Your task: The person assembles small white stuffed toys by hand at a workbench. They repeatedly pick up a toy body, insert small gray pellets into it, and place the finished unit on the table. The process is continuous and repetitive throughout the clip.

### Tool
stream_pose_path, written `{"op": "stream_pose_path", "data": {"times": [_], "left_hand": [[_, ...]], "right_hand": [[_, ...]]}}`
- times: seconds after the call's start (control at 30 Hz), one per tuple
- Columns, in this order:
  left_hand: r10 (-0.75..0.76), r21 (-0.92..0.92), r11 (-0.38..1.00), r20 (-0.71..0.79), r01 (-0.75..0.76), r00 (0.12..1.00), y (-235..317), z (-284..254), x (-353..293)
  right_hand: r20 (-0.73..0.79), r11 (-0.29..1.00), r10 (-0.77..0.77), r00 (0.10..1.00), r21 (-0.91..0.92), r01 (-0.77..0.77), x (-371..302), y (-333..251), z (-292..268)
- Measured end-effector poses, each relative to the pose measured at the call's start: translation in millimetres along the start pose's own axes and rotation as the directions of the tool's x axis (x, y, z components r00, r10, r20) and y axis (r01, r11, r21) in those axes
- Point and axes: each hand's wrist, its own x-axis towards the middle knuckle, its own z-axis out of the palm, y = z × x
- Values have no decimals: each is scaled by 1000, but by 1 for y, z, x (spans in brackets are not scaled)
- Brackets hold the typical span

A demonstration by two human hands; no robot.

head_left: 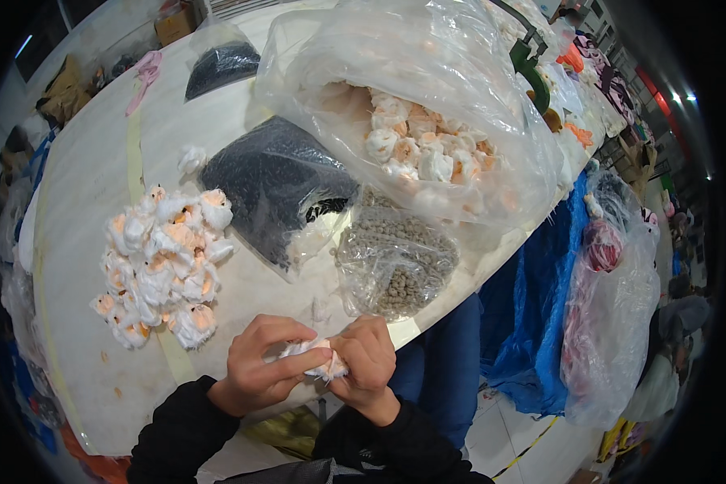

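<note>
Both hands' grip on fluffy piece (315,356), pellet bag (395,262) beyond

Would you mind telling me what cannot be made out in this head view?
- White fluffy piece: mostly covered by the left hand and right hand; its shape is unclear.
- Contents of the big clear bag: blurred by the wrinkled plastic.
- Far table end: dark and bent at the picture's rim.

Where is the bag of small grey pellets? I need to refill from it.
In the head view, the bag of grey pellets lies on the table just beyond the right hand, between the black bead bag and the table's right edge.
</note>
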Motion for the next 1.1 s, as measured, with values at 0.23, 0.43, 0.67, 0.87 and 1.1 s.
{"op": "stream_pose_path", "data": {"times": [0.23,0.43,0.67,0.87,1.1], "left_hand": [[-170,-178,970,5,168,985,6,4,-6],[-301,-187,937,3,297,954,5,9,-17],[-297,-228,928,31,296,954,10,14,-4],[-391,-350,862,0,366,920,-18,23,-12],[-442,-328,848,-1,417,897,3,21,-4]], "right_hand": [[-28,1000,13,1000,-4,-13,-6,-2,5],[-33,983,123,992,141,-117,-14,2,22],[-49,982,112,993,158,-103,-16,16,19],[-9,961,113,994,253,-107,-15,33,32],[82,972,101,992,202,-116,-21,50,37]]}}
